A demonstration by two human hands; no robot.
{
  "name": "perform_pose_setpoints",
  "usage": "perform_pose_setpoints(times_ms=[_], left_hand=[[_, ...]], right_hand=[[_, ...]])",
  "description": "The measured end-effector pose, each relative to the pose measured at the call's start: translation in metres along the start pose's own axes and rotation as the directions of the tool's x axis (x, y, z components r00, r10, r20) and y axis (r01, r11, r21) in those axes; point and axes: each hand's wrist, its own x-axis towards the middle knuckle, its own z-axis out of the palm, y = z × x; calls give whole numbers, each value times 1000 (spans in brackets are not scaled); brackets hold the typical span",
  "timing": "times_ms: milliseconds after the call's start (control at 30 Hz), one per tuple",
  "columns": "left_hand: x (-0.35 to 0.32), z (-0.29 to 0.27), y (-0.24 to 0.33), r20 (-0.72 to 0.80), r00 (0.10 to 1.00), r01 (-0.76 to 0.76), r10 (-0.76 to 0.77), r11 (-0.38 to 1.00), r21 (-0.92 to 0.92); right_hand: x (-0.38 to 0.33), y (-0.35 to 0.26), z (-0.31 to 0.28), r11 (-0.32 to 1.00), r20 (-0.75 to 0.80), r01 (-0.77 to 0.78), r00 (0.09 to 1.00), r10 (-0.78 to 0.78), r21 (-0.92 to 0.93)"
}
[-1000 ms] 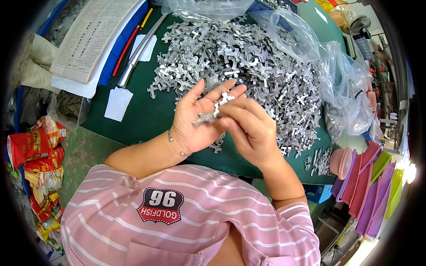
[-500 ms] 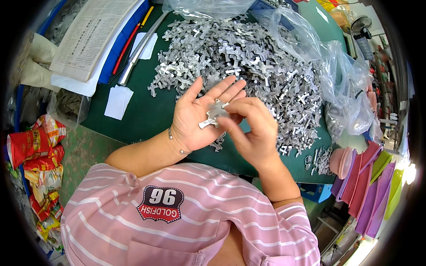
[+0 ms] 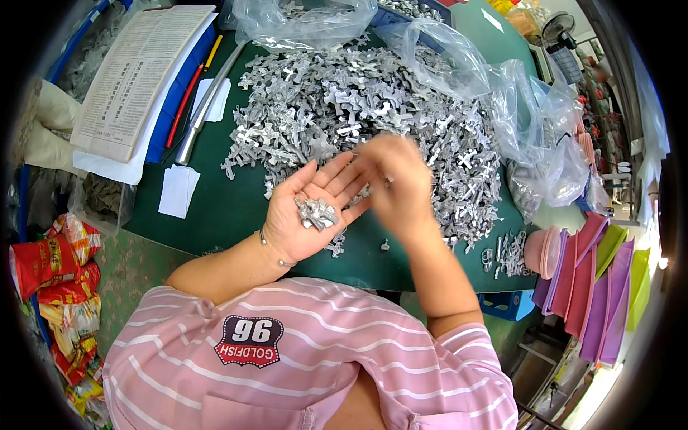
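My left hand [image 3: 292,218] is turned palm up, fingers stretched out, in front of a heap of silver-grey metal cross pendants [image 3: 430,143]. Several cross pendants [image 3: 317,213] lie in a small stack on that palm. Beyond its fingertips, my right hand [image 3: 396,179] hovers over the near side of the heap, smeared by motion. Its fingers, and anything between them, cannot be made out. A small loose metal piece [image 3: 385,246] rests on the green tabletop [image 3: 229,208] between my forearms.
Clear plastic bags [image 3: 552,158] border the heap at the right and back. At left are a printed sheet [image 3: 143,79], a metal rod [image 3: 208,107], pencils and white cards [image 3: 178,191]. A pink bowl [image 3: 542,252] and linked metal pieces [image 3: 510,254] sit at the right edge.
My right hand has moved away from the left palm, up toward the heap. The pendants it was touching now lie stacked on the palm. The whole view has shifted slightly.
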Motion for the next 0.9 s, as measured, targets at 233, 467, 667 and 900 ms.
perform_pose_setpoints(times_ms=[233, 467, 667, 900], left_hand=[[-3, 6, 0, -21, 1000, 3, -3, 1000, 21], [-4, 6, 0, -24, 1000, 20, -19, 999, 36], [-2, 7, 0, -39, 999, 16, -15, 999, 49], [1, 9, -3, -55, 998, 36, -33, 998, 51]], right_hand=[[24, 49, -30, 966, 168, -120, 973, 161, -228], [27, 50, -42, 945, 253, -255, 919, 303, -207], [24, 42, -41, 634, 85, -719, 678, 730, 286], [5, 17, -46, 512, 110, -618, 694, 711, 596]])
